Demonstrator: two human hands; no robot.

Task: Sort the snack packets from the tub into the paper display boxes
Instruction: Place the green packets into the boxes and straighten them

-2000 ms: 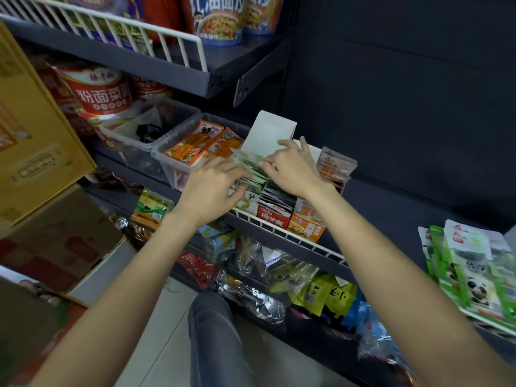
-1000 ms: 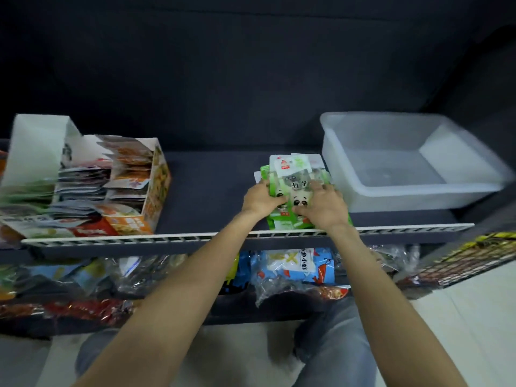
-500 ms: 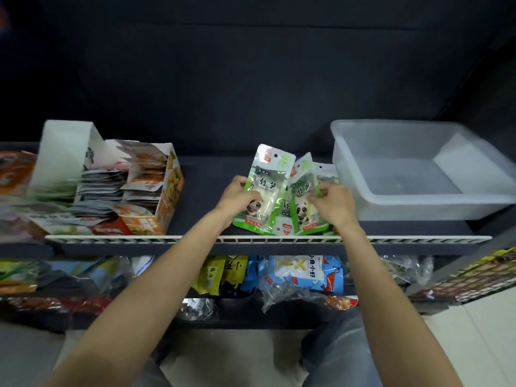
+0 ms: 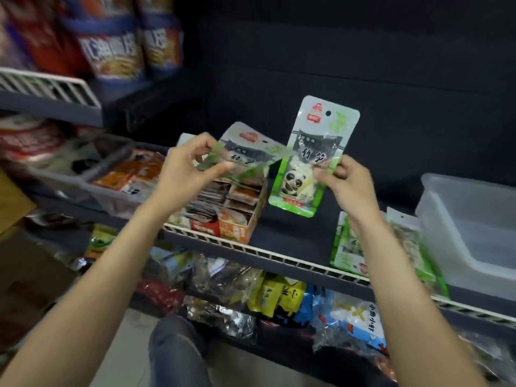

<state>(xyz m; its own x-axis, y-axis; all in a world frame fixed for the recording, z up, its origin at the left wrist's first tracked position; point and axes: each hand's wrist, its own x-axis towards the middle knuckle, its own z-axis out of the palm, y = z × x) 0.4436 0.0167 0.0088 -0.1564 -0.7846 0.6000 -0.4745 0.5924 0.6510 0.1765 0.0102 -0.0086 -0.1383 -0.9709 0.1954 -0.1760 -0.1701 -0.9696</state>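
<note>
Blurring left packet [image 4: 245, 152] print

Panda packet [image 4: 310, 160] reads 竹笋; blue bag [image 4: 360, 322] 小鱼小虾

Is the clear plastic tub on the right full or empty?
Empty, as far as visible: the clear plastic tub shows only bare walls and floor; its right part is cut off.
</note>
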